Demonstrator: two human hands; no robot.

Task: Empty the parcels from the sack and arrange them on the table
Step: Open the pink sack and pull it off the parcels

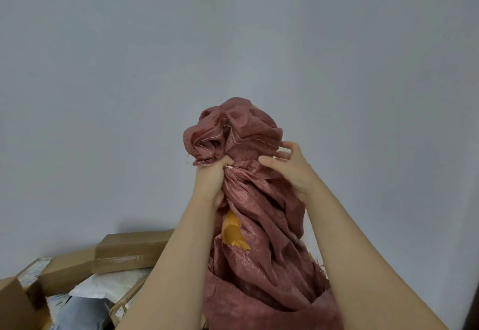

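Pink-red woven sack (259, 226) upright at centre, neck bunched | L hand (211, 176) fist clamped round neck | R hand (290, 171) fingers spread and bent, tips on neck's right side, grip unclear | parcels (124, 252) piled lower left

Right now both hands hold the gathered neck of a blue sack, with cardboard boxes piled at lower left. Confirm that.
Not quite: the head view shows the sack is reddish-pink, not blue. The left hand and right hand do hold its gathered neck, with cardboard boxes piled at lower left.
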